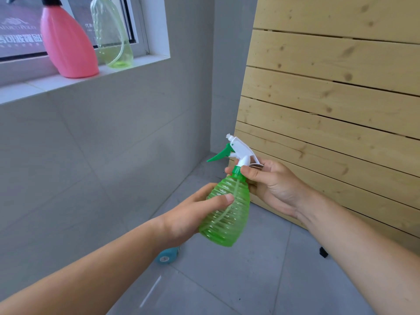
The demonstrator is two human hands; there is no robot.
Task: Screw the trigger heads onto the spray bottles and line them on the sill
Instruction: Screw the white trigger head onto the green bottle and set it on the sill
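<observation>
Grey tiled walls (109,137) meet a grey tiled floor (238,280); a slatted pine panel (341,87) stands on the right, leaning against the corner. At upper left runs the white sill (41,86) below a window (20,26); on the sill stand a pink spray bottle (68,46) with a black head cut off by the frame edge, and just beside it, to its right, a pale green translucent bottle (112,32), its top out of view. Held in mid-air above the floor is the green ribbed spray bottle (227,212), tilted slightly; the left hand (193,214) wraps its body, thumb across the front. The white trigger head (241,148) with green lever sits on the neck; the right hand (275,185) pinches the green collar (237,171) between thumb and fingers. A light blue object (167,255) lies on the floor, partly hidden behind the left forearm; its kind cannot be told.
</observation>
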